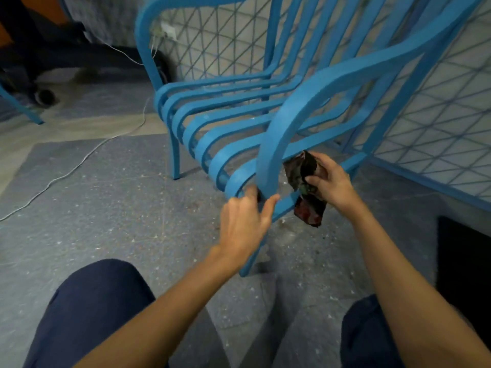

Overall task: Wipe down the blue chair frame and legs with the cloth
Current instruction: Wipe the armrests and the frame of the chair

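Head view. My left hand (244, 221) grips the near front upright (271, 155) of the blue slatted metal chair (233, 102). The thumb lies on one side of the post and the fingers curl round the other, level with the seat's front edge. My right hand (332, 181) clenches the crumpled dark cloth with red patches (305, 181), just right of the left thumb and just beside the same upright. The cloth's lower end hangs below this hand, in front of the chair's side rail; whether it touches the rail cannot be told. A thin white cable (79, 163) runs across the speckled grey floor (132, 208), well left of my left hand. A blue lattice panel (438, 115) stands beyond my right hand.
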Tool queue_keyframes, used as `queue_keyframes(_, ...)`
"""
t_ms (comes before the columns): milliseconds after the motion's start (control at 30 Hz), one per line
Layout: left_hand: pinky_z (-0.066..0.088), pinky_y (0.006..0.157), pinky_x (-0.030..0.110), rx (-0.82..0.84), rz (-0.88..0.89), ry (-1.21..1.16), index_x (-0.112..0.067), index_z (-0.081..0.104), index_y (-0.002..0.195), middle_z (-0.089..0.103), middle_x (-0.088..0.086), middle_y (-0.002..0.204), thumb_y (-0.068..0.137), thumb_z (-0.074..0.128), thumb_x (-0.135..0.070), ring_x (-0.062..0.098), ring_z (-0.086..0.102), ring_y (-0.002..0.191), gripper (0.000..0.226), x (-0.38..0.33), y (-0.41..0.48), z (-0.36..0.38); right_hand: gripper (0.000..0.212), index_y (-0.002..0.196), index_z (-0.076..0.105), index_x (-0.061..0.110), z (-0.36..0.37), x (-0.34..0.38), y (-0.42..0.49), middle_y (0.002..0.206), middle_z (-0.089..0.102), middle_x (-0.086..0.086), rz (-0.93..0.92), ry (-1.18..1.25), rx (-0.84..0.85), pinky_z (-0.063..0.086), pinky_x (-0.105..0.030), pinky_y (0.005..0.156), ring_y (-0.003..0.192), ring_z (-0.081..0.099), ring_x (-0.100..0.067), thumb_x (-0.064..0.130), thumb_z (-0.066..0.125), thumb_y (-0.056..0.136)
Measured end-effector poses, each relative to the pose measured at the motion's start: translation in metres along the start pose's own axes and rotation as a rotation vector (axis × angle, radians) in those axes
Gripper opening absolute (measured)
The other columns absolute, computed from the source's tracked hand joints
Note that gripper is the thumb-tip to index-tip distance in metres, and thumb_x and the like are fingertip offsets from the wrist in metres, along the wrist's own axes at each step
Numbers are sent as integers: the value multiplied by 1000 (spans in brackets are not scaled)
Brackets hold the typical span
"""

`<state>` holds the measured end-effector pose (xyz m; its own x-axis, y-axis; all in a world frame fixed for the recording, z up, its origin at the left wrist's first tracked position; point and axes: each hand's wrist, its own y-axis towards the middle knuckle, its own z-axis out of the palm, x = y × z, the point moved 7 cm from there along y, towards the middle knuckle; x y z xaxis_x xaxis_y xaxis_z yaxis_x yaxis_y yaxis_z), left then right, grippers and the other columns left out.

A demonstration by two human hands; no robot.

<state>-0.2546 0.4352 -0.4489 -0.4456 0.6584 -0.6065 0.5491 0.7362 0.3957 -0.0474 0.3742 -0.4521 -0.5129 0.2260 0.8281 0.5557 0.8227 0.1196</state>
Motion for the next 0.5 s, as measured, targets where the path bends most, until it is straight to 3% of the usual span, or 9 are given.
queue_keyframes(67,52,56,43,-8,19,23,-4,62,95,68,16,71,87,42,-58,38,65,66,57,-26,8,16,64,121,49,40,-18,-1,-6,126,58,1,-9,38,-39,45,-37,103,115,56,-11,-11,54,84)
queue_keyframes(167,48,63,45,58,-25,-20,-2,60,103,67,23,81,92,54,-42,44,63,79,43,-59,19,41,68,116,49,51,-41,3,-11,116,59,19,-9,60,-92,44,-15,94,105,56,6,-10,54,85)
queue_keyframes(233,48,69,45,139,-23,-58,-4,59,110,68,21,90,92,57,-35,42,62,89,36,-72,26,57,66,115,50,47,-49,3,-14,108,59,23,-20,73,-109,42,-6,85,93,54,17,-12,54,85)
queue_keyframes(300,50,74,43,272,32,-145,-8,61,108,69,18,93,91,59,-27,37,62,94,26,-75,38,70,64,114,54,39,-54,2,-22,113,61,14,-14,134,-126,44,-7,85,94,57,16,-16,51,83)
queue_keyframes(367,52,80,36,388,36,-231,-13,67,105,72,9,96,91,58,-24,25,66,97,20,-64,54,72,68,107,55,43,-57,1,-29,116,61,12,3,170,-126,47,-13,89,100,58,7,-20,48,82)
queue_keyframes(433,55,76,34,418,51,-248,-24,71,99,75,-5,88,92,56,-31,11,69,86,18,-53,70,66,69,105,55,44,-58,4,-36,110,61,17,22,178,-91,47,-10,84,97,59,9,-20,47,80)
queue_keyframes(500,52,60,30,352,133,-83,-33,70,91,72,-12,71,90,53,-41,6,65,68,20,-54,84,57,60,115,53,36,-55,10,-41,113,59,15,9,208,-18,46,-7,82,97,57,15,-11,54,77)
